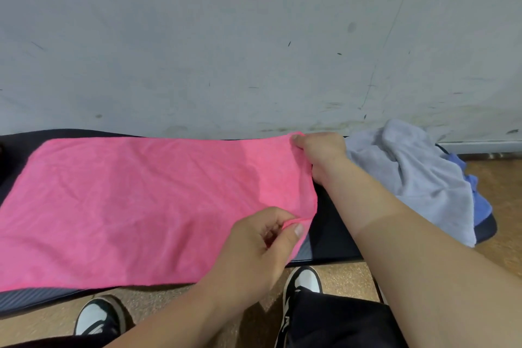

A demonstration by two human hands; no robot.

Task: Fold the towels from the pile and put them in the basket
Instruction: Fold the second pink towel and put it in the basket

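Observation:
A pink towel (141, 200) lies spread flat on a dark mat (333, 232) along the wall. My left hand (257, 246) pinches the towel's near right corner between thumb and fingers. My right hand (319, 154) grips the far right corner by the wall. To the right, on the mat's end, sits the pile: a crumpled light grey towel (412, 175) on top of a blue one (477, 198). No basket is in view.
A scuffed pale wall (254, 37) rises directly behind the mat. The floor (502, 234) is tan and speckled. My two black-and-white shoes (302, 288) stand at the mat's near edge.

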